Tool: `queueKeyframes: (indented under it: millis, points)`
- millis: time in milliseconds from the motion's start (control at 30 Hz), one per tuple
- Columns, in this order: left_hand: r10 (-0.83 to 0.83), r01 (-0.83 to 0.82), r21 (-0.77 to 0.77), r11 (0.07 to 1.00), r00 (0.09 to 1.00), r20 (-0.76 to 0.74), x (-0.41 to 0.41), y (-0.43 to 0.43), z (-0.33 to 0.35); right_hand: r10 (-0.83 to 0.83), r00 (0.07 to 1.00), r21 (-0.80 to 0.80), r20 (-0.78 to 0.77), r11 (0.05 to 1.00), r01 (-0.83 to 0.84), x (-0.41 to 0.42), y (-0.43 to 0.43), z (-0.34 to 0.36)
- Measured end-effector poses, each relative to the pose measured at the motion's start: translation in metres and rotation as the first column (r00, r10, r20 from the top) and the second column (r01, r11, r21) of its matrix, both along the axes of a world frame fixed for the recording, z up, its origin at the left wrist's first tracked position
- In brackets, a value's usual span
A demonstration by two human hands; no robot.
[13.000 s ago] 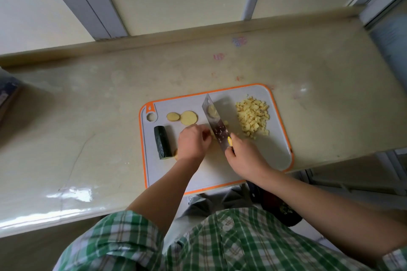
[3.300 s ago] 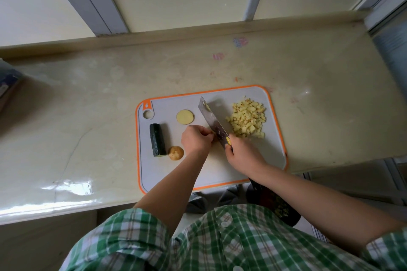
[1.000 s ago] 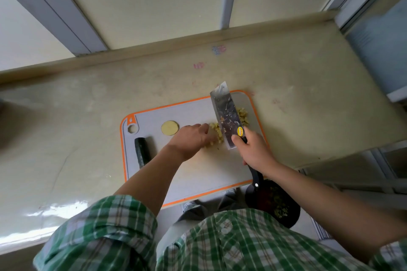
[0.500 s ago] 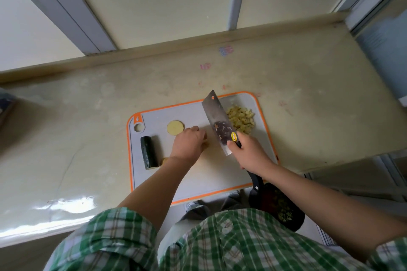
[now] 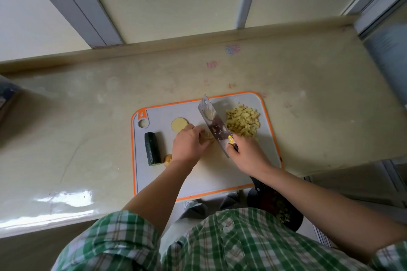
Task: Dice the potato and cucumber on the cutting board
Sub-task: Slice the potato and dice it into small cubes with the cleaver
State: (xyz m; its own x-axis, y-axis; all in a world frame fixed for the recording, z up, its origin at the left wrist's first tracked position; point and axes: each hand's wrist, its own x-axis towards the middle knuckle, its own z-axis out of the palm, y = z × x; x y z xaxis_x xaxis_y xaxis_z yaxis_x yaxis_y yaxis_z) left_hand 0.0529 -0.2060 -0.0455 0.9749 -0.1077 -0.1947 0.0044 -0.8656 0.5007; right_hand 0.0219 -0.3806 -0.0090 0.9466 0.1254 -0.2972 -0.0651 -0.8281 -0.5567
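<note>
A grey cutting board [image 5: 198,178] with an orange rim lies on the counter. On its left is a short dark green cucumber piece [image 5: 151,148], with a potato end [image 5: 168,160] beside it. One round potato slice [image 5: 178,124] lies further back. A heap of diced potato [image 5: 243,123] fills the board's back right. My left hand [image 5: 189,145] curls over cut potato strips [image 5: 208,137] in the middle. My right hand [image 5: 247,156] grips the handle of a cleaver [image 5: 214,124], whose blade stands just right of the strips with a potato bit stuck to it.
The pale counter [image 5: 88,116] stretches wide to the left and behind the board. A raised ledge and window frames run along the back. Below the counter's front edge, a dark container [image 5: 284,211] with yellow bits sits near my right arm.
Earlier two slices lay at the back; now one is left. A second ago the cleaver pushed cut pieces right to the heap; it has come back beside my left hand.
</note>
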Motion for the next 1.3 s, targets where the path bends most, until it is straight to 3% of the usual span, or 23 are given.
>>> queueKeyframes:
  millis: [300,767,1300]
  points:
    - [-0.166,0.167,0.079,0.983,0.986,-0.021,0.007,-0.001,-0.001,-0.027,0.999,-0.023,-0.02,0.999,0.027,-0.002,-0.003,0.004]
    - [-0.115,0.115,0.019,0.993,0.993,0.018,0.005,-0.003,-0.003,0.001,1.0,-0.116,0.005,0.993,0.0,-0.009,0.015,0.0]
    - [-0.139,0.139,-0.047,0.989,0.99,0.011,0.006,0.001,-0.002,-0.086,0.996,-0.072,0.017,0.994,0.087,-0.006,0.027,-0.013]
